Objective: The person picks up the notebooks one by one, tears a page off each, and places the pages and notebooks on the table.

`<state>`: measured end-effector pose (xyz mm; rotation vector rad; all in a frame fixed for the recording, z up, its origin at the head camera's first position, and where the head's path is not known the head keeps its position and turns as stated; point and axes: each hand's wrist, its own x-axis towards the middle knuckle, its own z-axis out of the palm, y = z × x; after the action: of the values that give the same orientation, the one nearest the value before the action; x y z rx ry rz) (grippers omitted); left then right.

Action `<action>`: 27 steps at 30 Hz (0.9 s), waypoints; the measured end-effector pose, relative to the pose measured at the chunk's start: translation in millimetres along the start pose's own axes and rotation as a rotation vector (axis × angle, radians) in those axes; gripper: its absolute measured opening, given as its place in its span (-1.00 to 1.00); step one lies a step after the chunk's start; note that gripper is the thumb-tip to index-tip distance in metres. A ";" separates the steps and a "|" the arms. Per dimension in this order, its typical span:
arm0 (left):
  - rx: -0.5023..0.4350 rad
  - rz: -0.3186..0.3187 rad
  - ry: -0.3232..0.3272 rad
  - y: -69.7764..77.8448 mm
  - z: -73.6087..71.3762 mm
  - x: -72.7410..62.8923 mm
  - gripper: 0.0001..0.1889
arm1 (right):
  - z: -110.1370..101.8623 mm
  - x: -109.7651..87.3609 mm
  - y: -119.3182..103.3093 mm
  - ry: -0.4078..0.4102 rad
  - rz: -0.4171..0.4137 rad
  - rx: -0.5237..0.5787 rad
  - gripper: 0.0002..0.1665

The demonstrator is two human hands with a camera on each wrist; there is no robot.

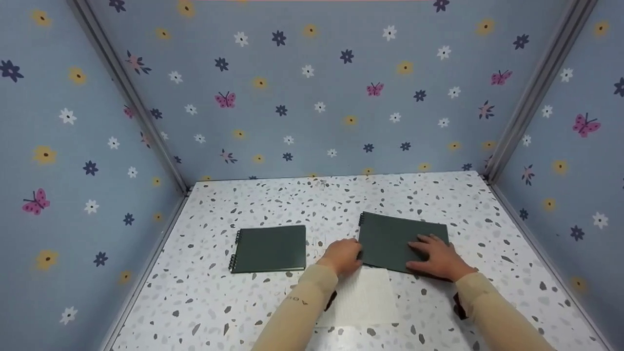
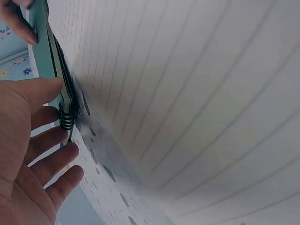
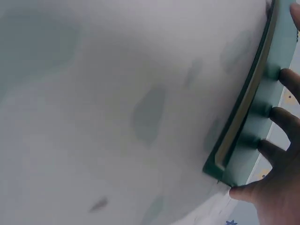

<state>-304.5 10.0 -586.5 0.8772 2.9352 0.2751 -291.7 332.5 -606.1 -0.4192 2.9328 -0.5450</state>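
Note:
A dark green spiral-bound notebook (image 1: 387, 239) lies at a slight tilt on the right side of the speckled table. At its lower left corner is my left hand (image 1: 342, 257). In the left wrist view, the thumb meets the notebook's edge, and the other fingers lie loosely bent beside the black coil (image 2: 67, 118). Spread fingers of my right hand (image 1: 438, 258) rest on the cover near the right end. The right wrist view shows those fingertips on the cover (image 3: 262, 110), with the thumb at a corner. Pale lined paper (image 1: 368, 298) lies just below the notebook.
A second dark green spiral notebook (image 1: 271, 248) lies closed to the left, its coil facing left. The speckled tabletop (image 1: 195, 292) is bounded by blue flowered panels (image 1: 312, 97) at the back and both sides, with grey metal posts (image 1: 534, 87) at the corners.

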 end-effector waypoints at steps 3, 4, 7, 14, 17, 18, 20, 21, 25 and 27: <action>0.027 -0.010 -0.011 4.0 0.0 0.5 -0.81 | 4.7 2.5 -1.7 0.057 0.049 -0.028 -0.06; 0.032 -0.015 -0.018 5.2 -0.5 -0.2 -0.80 | 6.2 3.4 -2.5 0.073 0.069 -0.034 -0.06; 0.038 -0.034 -0.037 7.4 -1.4 -2.0 -0.77 | 8.9 7.3 -6.9 0.086 0.136 -0.033 0.00; 0.017 -0.038 -0.056 8.5 -1.2 -3.7 -0.77 | 8.4 18.4 -14.2 0.059 0.201 -0.026 0.08; 0.028 -0.020 -0.061 10.5 0.2 -4.0 -0.76 | 6.0 19.8 -14.2 0.051 0.207 -0.023 0.07; 0.036 -0.015 -0.061 11.3 0.7 -4.1 -0.76 | 5.2 20.2 -13.9 0.052 0.210 -0.021 0.07; 0.048 -0.007 -0.055 12.9 1.6 -4.3 -0.74 | 3.4 21.0 -13.4 0.055 0.222 -0.015 0.05; 0.052 -0.002 -0.051 13.6 2.0 -4.2 -0.74 | 2.8 21.6 -13.0 0.058 0.231 -0.012 0.04; 0.027 0.005 -0.042 16.7 2.8 -5.4 -0.76 | -0.1 22.8 -11.1 0.059 0.274 0.005 0.01; 0.011 0.005 -0.042 18.3 2.7 -6.4 -0.78 | -1.5 22.8 -9.3 0.056 0.294 0.016 0.01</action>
<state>-289.0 22.0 -585.6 0.8802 2.8991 0.2380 -311.4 318.0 -603.1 0.0314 2.9624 -0.5461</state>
